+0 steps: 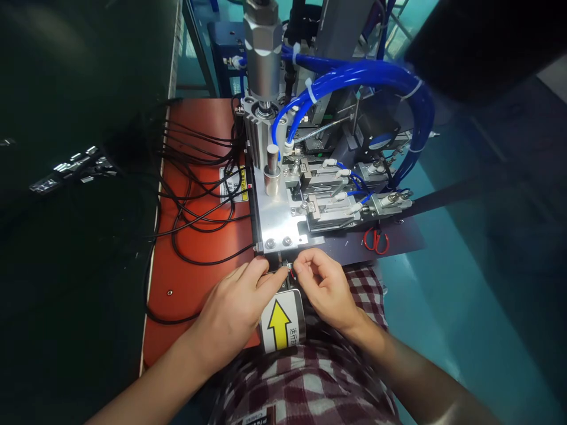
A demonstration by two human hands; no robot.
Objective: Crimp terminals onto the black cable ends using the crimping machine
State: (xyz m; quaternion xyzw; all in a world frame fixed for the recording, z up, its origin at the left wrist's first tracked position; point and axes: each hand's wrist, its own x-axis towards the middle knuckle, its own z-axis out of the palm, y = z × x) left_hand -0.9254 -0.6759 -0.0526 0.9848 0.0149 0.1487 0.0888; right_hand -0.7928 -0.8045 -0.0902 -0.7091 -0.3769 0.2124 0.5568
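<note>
My left hand [237,301] and my right hand [325,283] meet at the front edge of a small machine, just below its silver metal plate [281,221]. Both pinch a tiny dark part [287,268] between fingertips, at the mouth of a narrow black track. The part is too small to make out. Directly below my hands, a white label with a yellow arrow [280,324] points toward the machine.
A pneumatic cylinder [263,71] rises above the plate, with blue air hoses [363,74] looping right. Black cables [199,195] sprawl over the orange tabletop [186,283]. Red-handled scissors [376,239] lie to the right. Checked fabric [310,378] lies near me.
</note>
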